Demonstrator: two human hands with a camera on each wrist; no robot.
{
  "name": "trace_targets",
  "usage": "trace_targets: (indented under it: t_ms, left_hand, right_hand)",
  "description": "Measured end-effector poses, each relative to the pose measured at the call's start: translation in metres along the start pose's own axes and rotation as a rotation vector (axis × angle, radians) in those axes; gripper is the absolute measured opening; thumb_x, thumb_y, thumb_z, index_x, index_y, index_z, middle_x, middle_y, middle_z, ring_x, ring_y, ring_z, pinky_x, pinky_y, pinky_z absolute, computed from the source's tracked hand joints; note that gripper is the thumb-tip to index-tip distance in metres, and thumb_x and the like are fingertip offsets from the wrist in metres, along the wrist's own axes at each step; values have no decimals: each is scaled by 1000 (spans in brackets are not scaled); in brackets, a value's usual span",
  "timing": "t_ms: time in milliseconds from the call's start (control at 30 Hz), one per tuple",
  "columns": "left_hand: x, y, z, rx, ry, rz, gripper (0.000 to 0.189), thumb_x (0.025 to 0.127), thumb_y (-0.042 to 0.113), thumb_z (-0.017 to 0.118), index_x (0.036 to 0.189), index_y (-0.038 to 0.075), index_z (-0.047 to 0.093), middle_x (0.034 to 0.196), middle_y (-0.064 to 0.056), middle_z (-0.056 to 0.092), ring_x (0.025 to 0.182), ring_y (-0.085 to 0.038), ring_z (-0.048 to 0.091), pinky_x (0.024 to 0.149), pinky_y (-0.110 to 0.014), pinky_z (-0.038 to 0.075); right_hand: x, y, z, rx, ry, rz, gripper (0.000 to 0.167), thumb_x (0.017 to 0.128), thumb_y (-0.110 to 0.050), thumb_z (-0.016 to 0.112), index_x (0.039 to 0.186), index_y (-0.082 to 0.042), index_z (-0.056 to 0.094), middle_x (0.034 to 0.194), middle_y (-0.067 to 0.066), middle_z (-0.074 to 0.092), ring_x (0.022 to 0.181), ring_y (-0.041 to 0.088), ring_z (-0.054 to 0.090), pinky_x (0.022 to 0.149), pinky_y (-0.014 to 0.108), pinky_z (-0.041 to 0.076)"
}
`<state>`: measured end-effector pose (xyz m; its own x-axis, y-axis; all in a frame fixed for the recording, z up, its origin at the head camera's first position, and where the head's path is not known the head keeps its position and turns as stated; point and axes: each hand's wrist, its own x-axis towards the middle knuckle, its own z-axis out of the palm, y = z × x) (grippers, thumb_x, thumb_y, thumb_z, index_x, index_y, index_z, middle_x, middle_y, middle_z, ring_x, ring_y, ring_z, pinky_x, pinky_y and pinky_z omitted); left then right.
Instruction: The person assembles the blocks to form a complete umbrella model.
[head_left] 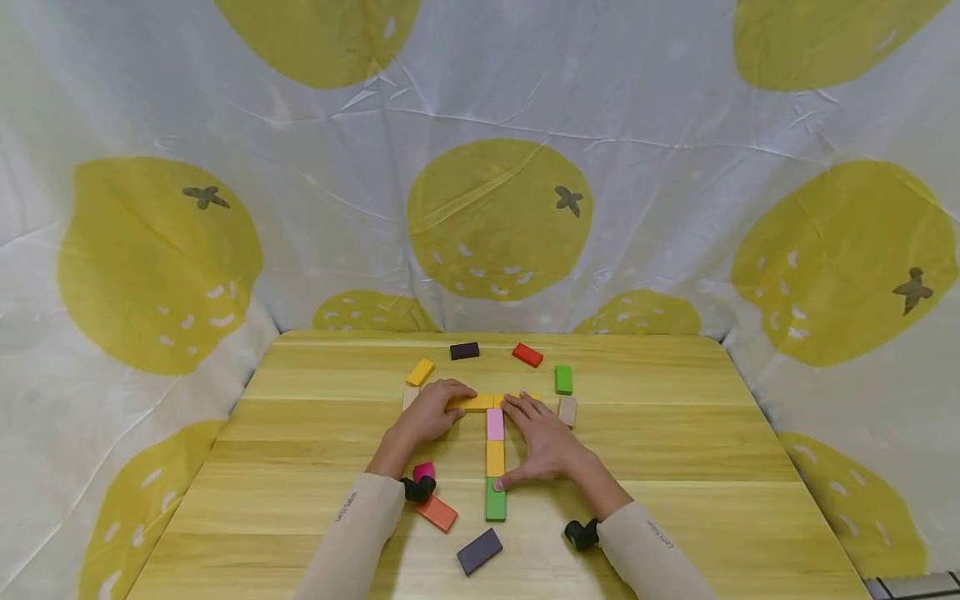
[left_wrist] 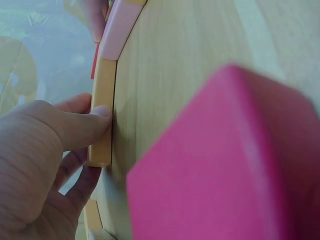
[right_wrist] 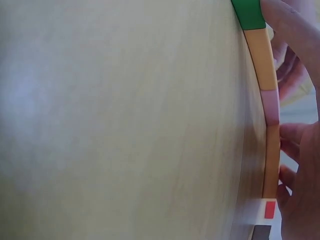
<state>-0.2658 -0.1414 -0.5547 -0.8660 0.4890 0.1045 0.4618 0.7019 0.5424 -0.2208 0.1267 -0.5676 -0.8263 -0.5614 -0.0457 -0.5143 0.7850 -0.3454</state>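
Note:
Several flat blocks form a T on the table. My left hand (head_left: pixel 429 415) pinches the left yellow-orange block (left_wrist: pixel 103 132) of the top bar, thumb on its near side and fingers around the far side and end. The right hand (head_left: pixel 551 443) is spread over the T, its fingertips on the right yellow-orange block (right_wrist: pixel 272 160) of that bar. Down the stem run a pink block (head_left: pixel 495 425), a yellow block (head_left: pixel 496 458) and a green block (head_left: pixel 496 503); the right thumb touches the green one near its top.
Around the T lie a black block (head_left: pixel 464 351), red block (head_left: pixel 528 355), green block (head_left: pixel 564 380), wood-coloured block (head_left: pixel 567 412), yellow block (head_left: pixel 420 372), magenta block (head_left: pixel 423 472), orange block (head_left: pixel 437 514) and dark purple block (head_left: pixel 480 552). A lemon-print cloth (head_left: pixel 645 242) hangs behind the table (head_left: pixel 675 433).

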Motion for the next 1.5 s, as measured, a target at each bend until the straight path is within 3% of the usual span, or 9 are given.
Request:
trace_targets:
  t_ms: [700, 1000, 1267, 1500]
  left_hand:
    - [0, 4, 2, 8, -16, -35, 33, 98, 7, 69, 130, 15, 71, 133, -4, 68, 130, -28, 60, 116, -48, 45]
    - [-3, 7, 1, 18, -32, -52, 34, 99, 14, 69, 133, 14, 69, 137, -6, 66, 132, -29, 57, 117, -49, 43]
    - [-13, 17, -2, 35, -109, -63, 58, 97, 35, 71, 150, 18, 55, 157, -6, 48, 147, -28, 43, 122, -49, 38]
    - [-24, 29, -3, 79, -185, -18, 101, 76, 65, 81, 158, 20, 43, 166, -4, 36, 153, -30, 34, 121, -53, 38]
  right_hand:
    - [-1, -1, 0, 6, 0, 2, 139, 58, -97, 65, 166, -18, 25, 173, -2, 21, 161, 29, 14, 126, 56, 25]
    - [-1, -1, -1, 6, -4, -7, 139, 59, -96, 66, 166, -17, 23, 173, -1, 20, 161, 29, 13, 126, 56, 26]
    - [-1, -2, -1, -1, -2, -7, 140, 59, -97, 64, 166, -17, 23, 173, -1, 20, 161, 29, 14, 126, 56, 26]
    - [-1, -1, -1, 2, 5, -18, 140, 59, -97, 65, 166, -16, 24, 173, 0, 21, 161, 30, 13, 126, 57, 26]
